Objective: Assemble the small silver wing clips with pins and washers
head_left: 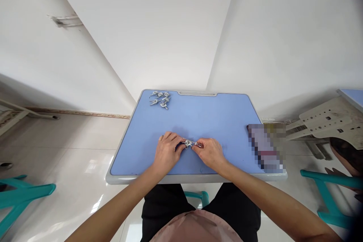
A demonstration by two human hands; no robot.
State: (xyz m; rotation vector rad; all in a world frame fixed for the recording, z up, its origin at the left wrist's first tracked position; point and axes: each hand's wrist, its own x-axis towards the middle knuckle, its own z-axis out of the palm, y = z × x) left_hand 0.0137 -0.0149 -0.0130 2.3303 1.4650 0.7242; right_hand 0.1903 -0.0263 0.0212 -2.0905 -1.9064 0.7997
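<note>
My left hand (pixel 168 148) is closed in a pinch on the left side of a small silver metal fitting (pixel 187 143), just above the desk's near half. The fitting has a round, ring-like middle and thin rods sticking out. My right hand (pixel 209 152) is closed at the fitting's right end, thumb and fingers pinching a narrow shiny part there. Fingers hide much of both ends, so I cannot make out the exact shape. Several similar silver metal fittings (pixel 160 99) lie in a loose group at the desk's far left corner.
The blue desk (pixel 215 117) has a raised grey rim and a slot at its far edge. A blurred-out, phone-like object (pixel 265 147) lies at the right edge. A white wall stands behind. Teal stools (pixel 331 193) are on both sides, and another person's foot shows at right.
</note>
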